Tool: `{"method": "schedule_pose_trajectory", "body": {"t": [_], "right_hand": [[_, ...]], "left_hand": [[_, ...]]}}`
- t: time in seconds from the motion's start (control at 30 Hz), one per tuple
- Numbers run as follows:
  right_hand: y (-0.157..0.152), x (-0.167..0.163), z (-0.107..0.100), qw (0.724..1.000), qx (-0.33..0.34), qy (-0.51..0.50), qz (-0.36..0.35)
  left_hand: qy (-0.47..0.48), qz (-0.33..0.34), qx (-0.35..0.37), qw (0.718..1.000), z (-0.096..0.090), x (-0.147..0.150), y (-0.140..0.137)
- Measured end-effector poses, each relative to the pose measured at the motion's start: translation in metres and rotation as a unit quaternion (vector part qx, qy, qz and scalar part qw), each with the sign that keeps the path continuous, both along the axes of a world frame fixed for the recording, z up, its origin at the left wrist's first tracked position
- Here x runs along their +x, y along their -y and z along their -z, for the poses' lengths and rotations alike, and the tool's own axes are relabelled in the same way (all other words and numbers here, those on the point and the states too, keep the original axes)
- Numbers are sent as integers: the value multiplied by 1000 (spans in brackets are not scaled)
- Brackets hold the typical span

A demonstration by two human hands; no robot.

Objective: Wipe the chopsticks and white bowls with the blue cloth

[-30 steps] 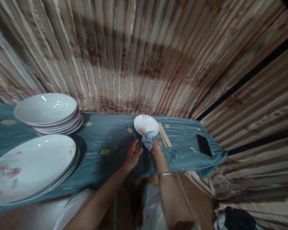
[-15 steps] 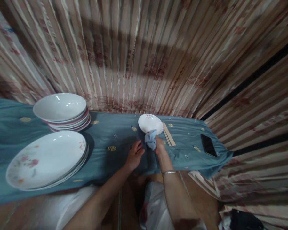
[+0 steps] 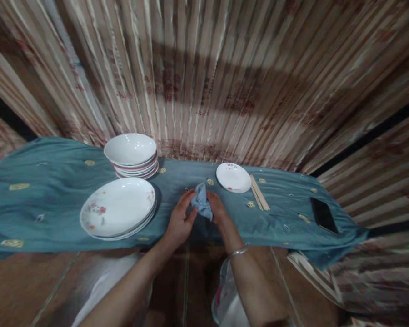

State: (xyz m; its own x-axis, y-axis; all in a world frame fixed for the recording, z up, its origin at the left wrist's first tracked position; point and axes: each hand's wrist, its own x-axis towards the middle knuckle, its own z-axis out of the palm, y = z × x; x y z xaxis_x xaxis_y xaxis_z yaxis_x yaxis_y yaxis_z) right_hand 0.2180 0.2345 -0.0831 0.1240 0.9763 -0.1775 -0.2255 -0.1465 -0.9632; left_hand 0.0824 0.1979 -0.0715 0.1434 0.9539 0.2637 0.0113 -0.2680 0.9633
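A crumpled light-blue cloth (image 3: 202,203) is between my two hands, a little above the near part of the table. My right hand (image 3: 217,208), with a silver bangle on the wrist, grips its right side. The fingers and thumb of my left hand (image 3: 182,218) close on its left edge. Beyond my right hand lies a small white plate (image 3: 233,178) with a floral pattern. A few pale wooden chopsticks (image 3: 259,193) rest just right of that plate.
Large oval floral plates (image 3: 119,206) are stacked on the left, with a stack of white bowls (image 3: 131,150) behind them. A black phone (image 3: 323,214) lies toward the right end of the teal tablecloth (image 3: 63,195). A patterned curtain (image 3: 204,81) hangs along the back.
My right hand has drawn the cloth back off the small plate. My left hand has come in and taken hold of the cloth. The view has turned left.
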Motion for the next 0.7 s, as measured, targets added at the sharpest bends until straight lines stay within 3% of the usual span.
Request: {"method": "schedule_pose_trajectory", "body": {"t": [0.23, 0.33, 0.47, 0.6, 0.7], "right_hand": [[2, -59, -15, 992, 7, -105, -73], [7, -82, -14, 989, 2, -116, -93], [17, -98, -12, 988, -4, -82, -134], [25, -104, -10, 987, 48, -27, -148], [27, -106, -8, 984, 53, 8, -170]], "left_hand": [[-52, -98, 111, 988, -45, -53, 2], [-80, -193, 139, 968, -52, -91, 3], [-133, -335, 142, 922, -40, -148, 6], [-192, -427, 111, 877, -13, -187, 4], [-179, -439, 29, 880, 9, -200, -4]]}}
